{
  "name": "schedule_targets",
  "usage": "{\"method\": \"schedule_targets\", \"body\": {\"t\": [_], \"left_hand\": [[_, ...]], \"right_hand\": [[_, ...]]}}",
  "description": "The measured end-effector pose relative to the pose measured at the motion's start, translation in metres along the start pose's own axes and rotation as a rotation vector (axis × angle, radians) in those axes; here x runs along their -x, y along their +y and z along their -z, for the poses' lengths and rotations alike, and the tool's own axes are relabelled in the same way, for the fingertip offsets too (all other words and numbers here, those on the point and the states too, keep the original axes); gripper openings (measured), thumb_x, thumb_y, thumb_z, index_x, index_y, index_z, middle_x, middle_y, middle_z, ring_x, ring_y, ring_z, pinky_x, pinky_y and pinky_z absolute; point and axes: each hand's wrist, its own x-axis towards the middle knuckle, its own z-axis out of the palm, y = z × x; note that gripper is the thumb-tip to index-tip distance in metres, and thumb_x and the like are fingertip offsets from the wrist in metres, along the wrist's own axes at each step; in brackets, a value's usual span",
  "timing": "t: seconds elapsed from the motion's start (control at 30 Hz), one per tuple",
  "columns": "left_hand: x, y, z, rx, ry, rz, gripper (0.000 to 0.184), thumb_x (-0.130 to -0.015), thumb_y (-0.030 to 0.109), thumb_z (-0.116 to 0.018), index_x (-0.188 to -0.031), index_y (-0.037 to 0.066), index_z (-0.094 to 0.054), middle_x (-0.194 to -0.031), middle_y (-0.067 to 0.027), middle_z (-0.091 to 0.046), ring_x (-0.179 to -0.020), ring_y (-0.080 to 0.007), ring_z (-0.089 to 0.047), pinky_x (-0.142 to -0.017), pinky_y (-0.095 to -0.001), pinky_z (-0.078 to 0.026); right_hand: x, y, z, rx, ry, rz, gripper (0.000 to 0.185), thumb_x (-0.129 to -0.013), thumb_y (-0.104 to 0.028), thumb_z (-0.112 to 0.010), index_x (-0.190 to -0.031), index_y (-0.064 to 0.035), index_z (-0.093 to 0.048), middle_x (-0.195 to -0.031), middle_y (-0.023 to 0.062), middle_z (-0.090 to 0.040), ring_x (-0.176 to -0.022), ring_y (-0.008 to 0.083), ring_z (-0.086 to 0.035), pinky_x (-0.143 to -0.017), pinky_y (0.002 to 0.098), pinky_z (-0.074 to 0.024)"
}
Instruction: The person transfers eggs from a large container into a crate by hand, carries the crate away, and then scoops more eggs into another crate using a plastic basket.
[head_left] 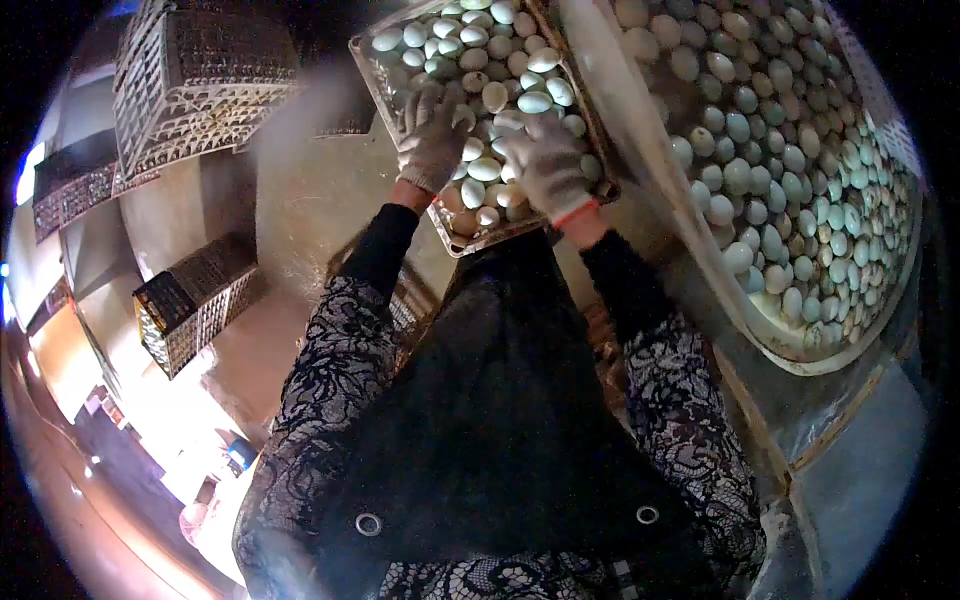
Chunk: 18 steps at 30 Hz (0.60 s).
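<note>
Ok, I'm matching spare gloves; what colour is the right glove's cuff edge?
Red cuff edge, in the head view.

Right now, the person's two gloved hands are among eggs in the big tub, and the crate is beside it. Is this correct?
Not quite: the head view shows the gloved left hand and right hand among eggs in the crate, not in the big tub beside it.

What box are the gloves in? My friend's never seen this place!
Find the big round-edged tub of eggs on the picture's right. Just left of it, near the top, is a smaller egg crate. It has straight sides, and the gloved left hand and right hand reach into it.
</note>
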Motion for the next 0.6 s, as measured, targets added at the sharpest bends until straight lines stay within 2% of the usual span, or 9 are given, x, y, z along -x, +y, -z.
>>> {"method": "schedule_targets", "body": {"t": [0.03,0.1,0.2,0.23,0.33,0.37,0.43,0.53,0.6], "left_hand": [[0.001,0.0,0.009,0.044,0.012,0.068,0.056,-0.085,0.036,-0.054,-0.136,0.017,-0.039,-0.141,-0.0152,-0.034,-0.131,-0.0369,-0.028,-0.107,-0.0481,-0.023],[-0.001,-0.003,0.013,0.165,0.055,0.187,0.049,-0.089,0.036,-0.05,-0.133,0.016,-0.042,-0.139,-0.0158,-0.035,-0.128,-0.0368,-0.032,-0.106,-0.0474,-0.026],[-0.002,-0.009,0.028,0.214,0.104,0.172,0.043,-0.09,0.033,-0.049,-0.13,0.016,-0.044,-0.136,-0.0167,-0.039,-0.124,-0.0383,-0.037,-0.102,-0.0471,-0.032],[-0.006,-0.008,0.032,0.2,0.138,0.141,0.049,-0.083,0.021,-0.061,-0.13,0.015,-0.046,-0.132,-0.0171,-0.044,-0.122,-0.0357,-0.04,-0.1,-0.0449,-0.036],[-0.018,-0.014,0.039,0.302,0.148,0.142,0.047,-0.082,0.017,-0.062,-0.127,0.014,-0.049,-0.13,-0.017,-0.046,-0.122,-0.0359,-0.04,-0.1,-0.0443,-0.036],[-0.024,-0.018,0.04,0.385,0.144,0.115,0.042,-0.087,0.022,-0.055,-0.127,0.013,-0.047,-0.126,-0.0209,-0.046,-0.122,-0.0407,-0.038,-0.098,-0.0486,-0.037],[-0.041,-0.031,0.039,0.425,0.198,0.027,0.04,-0.085,0.02,-0.057,-0.123,0.011,-0.05,-0.126,-0.0205,-0.046,-0.122,-0.04,-0.039,-0.097,-0.0469,-0.038],[-0.076,-0.049,0.049,0.361,0.296,-0.087,0.038,-0.082,0.015,-0.061,-0.119,0.01,-0.053,-0.12,-0.0175,-0.049,-0.112,-0.0368,-0.048,-0.094,-0.0443,-0.042],[-0.102,-0.068,0.05,0.318,0.332,-0.195,0.041,-0.081,0.013,-0.062,-0.121,0.011,-0.052,-0.122,-0.0174,-0.048,-0.112,-0.0372,-0.047,-0.093,-0.0446,-0.042]], "right_hand": [[0.022,-0.006,-0.007,-0.026,-0.05,-0.037,0.023,-0.079,-0.019,-0.061,-0.101,-0.0134,-0.063,-0.097,0.0137,-0.057,-0.088,0.0318,-0.057,-0.076,0.0414,-0.0476],[0.056,-0.021,-0.028,-0.039,-0.202,-0.188,0.022,-0.079,-0.02,-0.061,-0.1,-0.0157,-0.063,-0.093,0.0132,-0.057,-0.085,0.0331,-0.057,-0.071,0.0428,-0.0478],[0.077,-0.033,-0.047,-0.1,-0.342,-0.266,0.024,-0.08,-0.019,-0.057,-0.104,-0.0196,-0.06,-0.099,0.0122,-0.057,-0.085,0.0324,-0.058,-0.071,0.0438,-0.0483],[0.077,-0.036,-0.052,-0.104,-0.332,-0.281,0.024,-0.08,-0.019,-0.057,-0.104,-0.0196,-0.06,-0.099,0.0122,-0.057,-0.085,0.0324,-0.058,-0.071,0.0438,-0.0483],[0.07,-0.046,-0.058,-0.148,-0.297,-0.328,0.03,-0.078,-0.015,-0.056,-0.108,-0.0227,-0.058,-0.102,0.011,-0.057,-0.093,0.0326,-0.056,-0.075,0.0434,-0.0479],[0.061,-0.049,-0.056,-0.232,-0.333,-0.375,0.034,-0.077,-0.014,-0.055,-0.109,-0.024,-0.058,-0.105,0.0109,-0.055,-0.097,0.0331,-0.054,-0.076,0.0434,-0.0476],[0.074,-0.047,-0.085,-0.047,-0.054,-0.25,0.042,-0.075,-0.013,-0.056,-0.115,-0.0248,-0.055,-0.115,0.0104,-0.049,-0.104,0.0338,-0.049,-0.078,0.044,-0.0474],[0.065,-0.06,-0.068,-0.037,-0.206,-0.403,0.043,-0.076,-0.014,-0.056,-0.117,-0.0242,-0.055,-0.121,0.0109,-0.045,-0.103,0.034,-0.05,-0.081,0.0442,-0.0474],[0.071,-0.066,-0.089,0.048,-0.074,-0.443,0.045,-0.076,-0.012,-0.057,-0.119,-0.0244,-0.055,-0.12,0.0103,-0.045,-0.103,0.0345,-0.051,-0.082,0.0443,-0.0474]]}}
